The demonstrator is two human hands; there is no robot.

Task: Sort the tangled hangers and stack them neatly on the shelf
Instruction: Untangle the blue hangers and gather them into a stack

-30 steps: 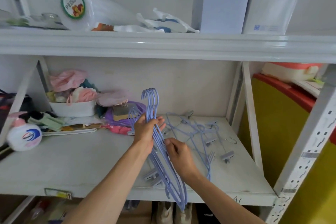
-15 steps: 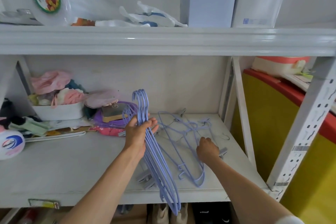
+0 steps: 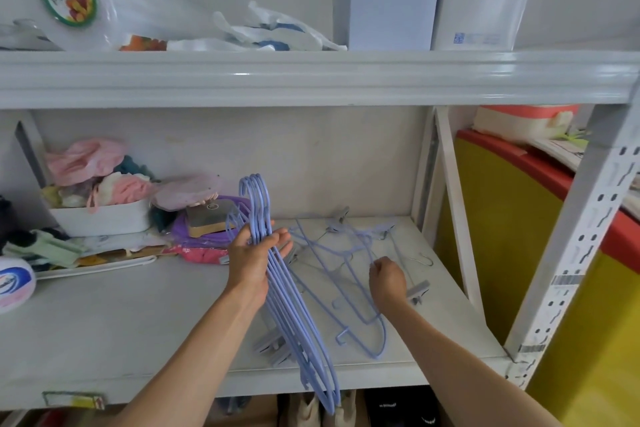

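Observation:
My left hand (image 3: 254, 258) holds a bundle of several blue hangers (image 3: 298, 326) by their necks, hooks pointing up and the bodies hanging past the shelf's front edge. To its right a tangle of blue hangers (image 3: 346, 274) with grey clips lies flat on the white shelf (image 3: 121, 333). My right hand (image 3: 388, 282) is curled over this tangle and pinches one of its wires. A grey clip (image 3: 417, 291) sticks out just right of that hand.
A white bin of pink and cream cloths (image 3: 100, 215), a purple item (image 3: 214, 225) and a round bottle (image 3: 14, 284) crowd the shelf's left side. White uprights (image 3: 453, 211) bound the right. Boxes (image 3: 388, 0) stand on the upper shelf.
My right hand left the held bundle, moved right onto the tangle on the shelf, then lifted slightly while pinching a wire. My left hand keeps the bundle in place.

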